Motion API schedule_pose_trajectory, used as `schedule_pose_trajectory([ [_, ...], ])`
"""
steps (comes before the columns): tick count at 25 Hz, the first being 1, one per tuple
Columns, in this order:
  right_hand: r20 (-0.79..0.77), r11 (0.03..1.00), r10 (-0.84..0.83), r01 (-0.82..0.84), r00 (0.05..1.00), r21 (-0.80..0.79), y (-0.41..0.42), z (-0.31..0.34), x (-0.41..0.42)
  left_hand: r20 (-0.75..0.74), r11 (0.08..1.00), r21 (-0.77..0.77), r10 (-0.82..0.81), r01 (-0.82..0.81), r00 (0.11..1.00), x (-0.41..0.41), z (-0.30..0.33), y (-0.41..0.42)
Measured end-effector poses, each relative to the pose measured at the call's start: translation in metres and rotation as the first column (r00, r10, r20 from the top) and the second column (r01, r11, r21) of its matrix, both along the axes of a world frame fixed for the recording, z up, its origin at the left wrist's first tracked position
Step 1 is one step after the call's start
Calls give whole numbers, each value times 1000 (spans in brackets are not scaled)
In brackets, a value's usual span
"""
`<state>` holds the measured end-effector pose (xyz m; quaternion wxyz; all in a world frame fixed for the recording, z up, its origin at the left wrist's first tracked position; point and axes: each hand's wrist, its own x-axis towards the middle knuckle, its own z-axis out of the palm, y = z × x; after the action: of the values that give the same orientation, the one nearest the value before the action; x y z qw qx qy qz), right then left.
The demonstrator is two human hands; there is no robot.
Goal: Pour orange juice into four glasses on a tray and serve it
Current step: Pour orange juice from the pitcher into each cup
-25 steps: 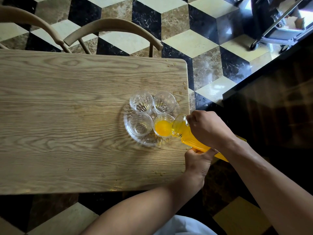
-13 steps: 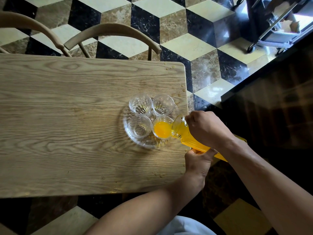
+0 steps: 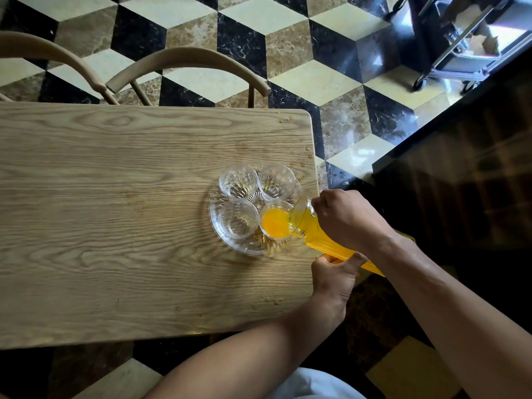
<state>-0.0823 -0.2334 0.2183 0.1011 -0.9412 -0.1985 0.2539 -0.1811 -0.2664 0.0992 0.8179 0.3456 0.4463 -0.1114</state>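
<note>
A round clear glass tray (image 3: pixel 218 240) sits near the right end of the wooden table (image 3: pixel 115 211) with several glasses on it. The near right glass (image 3: pixel 275 223) holds orange juice. The near left glass (image 3: pixel 238 219), far left glass (image 3: pixel 238 182) and far right glass (image 3: pixel 276 182) look empty. A ribbed glass bottle of orange juice (image 3: pixel 313 236) is tilted with its mouth over the near right glass. My right hand (image 3: pixel 349 218) grips the bottle by its neck. My left hand (image 3: pixel 335 273) holds the bottle's body from below.
Two wooden chair backs (image 3: pixel 187 57) stand behind the table's far edge. Juice drops lie near the table's right edge (image 3: pixel 302 165). A wheeled metal cart (image 3: pixel 460 44) stands on the tiled floor at the far right. A dark counter (image 3: pixel 460 168) runs along the right.
The juice level in the near right glass has risen a little. Both hands and the tilted bottle keep the same place over the glass.
</note>
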Motion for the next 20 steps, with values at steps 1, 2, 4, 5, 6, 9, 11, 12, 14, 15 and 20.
schedule_pose_trajectory([
  [1,-2,1000,-6,6,1000,3,0,-1,0,4,1000,3,1,-1,1000,-1,0,1],
  [2,-1,1000,-9,9,1000,12,1,-1,1,11,1000,11,1,-1,1000,-1,0,2],
  [4,-3,999,-22,22,1000,39,0,-2,1,18,999,48,2,-3,1000,-1,-3,5],
  [5,-9,997,-39,40,999,63,0,-2,2,17,997,73,6,-7,1000,-1,-5,6],
  [6,-17,994,-60,61,998,94,-1,-3,2,16,995,102,5,-7,1000,-1,-7,7],
  [9,-40,981,-89,95,995,172,-4,-5,3,-8,986,166,-9,10,1000,0,-12,10],
  [11,-56,974,-81,91,995,206,-7,-7,5,-30,972,235,-12,18,999,2,-17,11],
  [12,-64,971,-77,89,995,223,-9,-7,6,-41,963,270,-13,23,999,3,-19,12],
  [14,-80,964,-63,82,995,254,-13,-8,11,-63,944,330,-7,27,998,9,-24,11],
  [15,-87,961,-51,73,995,268,-15,-8,15,-71,933,359,3,23,997,13,-26,10],
  [20,-101,954,-2,32,995,299,-19,-7,40,-72,900,436,59,-22,996,40,-28,7],
])
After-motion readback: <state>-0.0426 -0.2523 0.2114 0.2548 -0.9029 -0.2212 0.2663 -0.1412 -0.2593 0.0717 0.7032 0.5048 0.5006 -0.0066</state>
